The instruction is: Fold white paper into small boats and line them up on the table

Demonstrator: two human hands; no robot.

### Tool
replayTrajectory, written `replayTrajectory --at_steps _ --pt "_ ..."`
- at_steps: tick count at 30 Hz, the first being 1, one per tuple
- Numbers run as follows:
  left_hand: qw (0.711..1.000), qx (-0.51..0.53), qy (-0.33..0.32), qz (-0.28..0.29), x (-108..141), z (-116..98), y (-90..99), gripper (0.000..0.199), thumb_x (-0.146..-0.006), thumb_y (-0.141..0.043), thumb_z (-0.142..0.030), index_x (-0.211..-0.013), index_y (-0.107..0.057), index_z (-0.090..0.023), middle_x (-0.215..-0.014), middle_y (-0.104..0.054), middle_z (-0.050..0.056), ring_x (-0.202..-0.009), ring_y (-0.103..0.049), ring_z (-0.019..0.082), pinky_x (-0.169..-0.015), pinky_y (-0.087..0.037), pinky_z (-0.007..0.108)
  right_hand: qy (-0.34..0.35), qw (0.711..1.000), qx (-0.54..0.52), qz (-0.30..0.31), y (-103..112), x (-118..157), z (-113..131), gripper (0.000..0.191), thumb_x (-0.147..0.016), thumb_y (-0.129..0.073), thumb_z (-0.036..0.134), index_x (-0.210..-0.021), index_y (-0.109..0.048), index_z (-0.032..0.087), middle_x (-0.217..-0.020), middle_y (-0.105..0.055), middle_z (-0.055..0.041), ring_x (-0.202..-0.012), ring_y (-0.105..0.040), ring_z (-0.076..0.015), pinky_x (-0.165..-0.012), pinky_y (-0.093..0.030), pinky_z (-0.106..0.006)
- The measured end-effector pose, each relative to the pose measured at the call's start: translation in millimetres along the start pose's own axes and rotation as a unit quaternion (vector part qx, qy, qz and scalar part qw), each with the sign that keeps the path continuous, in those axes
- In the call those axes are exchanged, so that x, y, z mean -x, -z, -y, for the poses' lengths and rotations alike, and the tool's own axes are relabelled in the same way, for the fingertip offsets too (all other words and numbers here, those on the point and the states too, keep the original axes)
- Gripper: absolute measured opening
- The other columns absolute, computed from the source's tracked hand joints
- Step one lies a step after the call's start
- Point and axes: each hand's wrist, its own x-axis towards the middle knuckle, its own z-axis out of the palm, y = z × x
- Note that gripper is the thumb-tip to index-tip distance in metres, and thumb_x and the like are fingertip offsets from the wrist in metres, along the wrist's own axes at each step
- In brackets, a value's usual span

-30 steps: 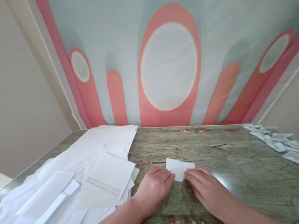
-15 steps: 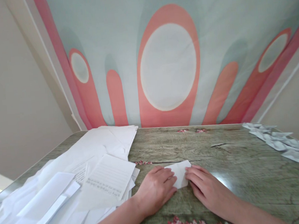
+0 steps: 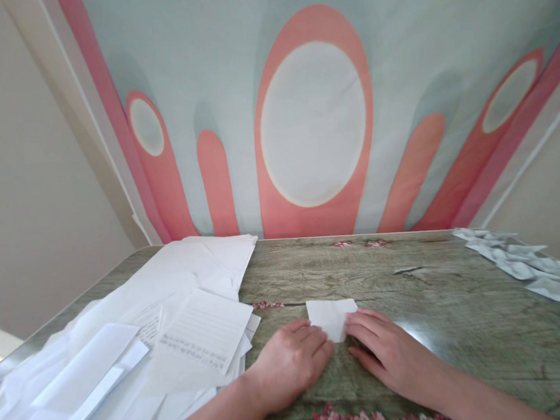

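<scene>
A small white folded paper [image 3: 332, 316] lies near the front middle of the wood-patterned table. My left hand [image 3: 293, 364] holds its lower left edge, fingers bent together over it. On the other side, my right hand [image 3: 387, 347] grips the right edge, with its fingers close together and the thumb slightly lower. The paper's lower corners are partly hidden under my fingers.
Many loose white sheets [image 3: 187, 264] cover the table's left side, with a lined, written sheet [image 3: 207, 331] on top. Several folded white paper pieces [image 3: 520, 264] lie in a row along the right edge. A patterned cloth [image 3: 314, 122] hangs behind the table [image 3: 304, 266].
The folded paper has turned a little, and its left upper corner now stands clear of my left fingers. My left hand has slid slightly down; my right hand has barely moved.
</scene>
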Motion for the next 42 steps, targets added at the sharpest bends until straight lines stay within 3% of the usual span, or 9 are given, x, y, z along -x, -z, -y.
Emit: replayTrajectory --at_steps 5,14,22,30,37,42 --pt "1.000 0.011 0.012 -0.003 1 2 -1.1 0.021 -0.092 -0.039 -0.013 -0.107 -0.054 -0.015 -0.106 -0.064 0.009 -0.101 -0.058 0.019 -0.093 -0.042 0.038 -0.006 1.000 0.008 0.017 -1 1 0 0.019 -0.082 -0.052 0.009 -0.099 -0.056 0.016 -0.106 -0.059 -0.0103 -0.103 -0.054 -0.0243 -0.093 -0.045 -0.044" --pt "0.999 0.053 -0.006 0.001 0 4 7.6 0.020 -0.094 -0.038 -0.019 -0.094 -0.057 -0.016 -0.082 -0.066 0.006 -0.081 -0.062 0.014 -0.081 -0.047 0.029 -0.018 1.000 0.005 0.011 -5 4 -4 0.020 -0.084 -0.049 0.010 -0.102 -0.057 0.017 -0.109 -0.057 -0.0100 -0.106 -0.052 -0.0247 -0.095 -0.044 -0.044" --pt "1.000 0.024 -0.010 -0.004 -3 -2 8.4 0.023 -0.094 -0.035 -0.014 -0.099 -0.057 -0.015 -0.087 -0.066 0.008 -0.084 -0.062 0.016 -0.081 -0.048 0.031 -0.027 0.998 -0.037 0.045 -8 6 -9 0.038 -0.076 -0.039 -0.003 -0.105 -0.055 0.016 -0.116 -0.051 -0.0096 -0.116 -0.043 -0.0229 -0.103 -0.037 -0.043" --pt "1.000 0.017 -0.007 -0.012 -4 -5 1.9 0.023 -0.094 -0.035 -0.015 -0.101 -0.057 -0.016 -0.093 -0.065 0.009 -0.089 -0.061 0.016 -0.085 -0.046 0.032 -0.031 0.996 -0.061 0.054 -9 7 -11 0.047 -0.073 -0.039 -0.004 -0.114 -0.052 0.017 -0.121 -0.049 -0.0091 -0.119 -0.040 -0.0229 -0.105 -0.033 -0.046" --pt "0.994 0.103 0.031 -0.003 -2 1 -2.8 0.019 -0.091 -0.042 -0.016 -0.102 -0.057 -0.017 -0.095 -0.066 0.007 -0.087 -0.062 0.015 -0.083 -0.047 0.029 -0.022 0.996 -0.063 0.056 -5 5 -13 0.043 -0.076 -0.040 -0.002 -0.112 -0.053 0.017 -0.118 -0.053 -0.0096 -0.119 -0.043 -0.0198 -0.108 -0.028 -0.046" --pt "0.983 0.169 0.069 -0.007 -1 3 -4.3 0.022 -0.089 -0.044 -0.015 -0.104 -0.059 -0.018 -0.099 -0.067 0.006 -0.090 -0.062 0.016 -0.081 -0.047 0.028 0.008 0.998 -0.056 0.035 0 3 -13 0.033 -0.081 -0.049 0.009 -0.112 -0.056 0.018 -0.114 -0.057 -0.0092 -0.114 -0.049 -0.0202 -0.108 -0.027 -0.049"
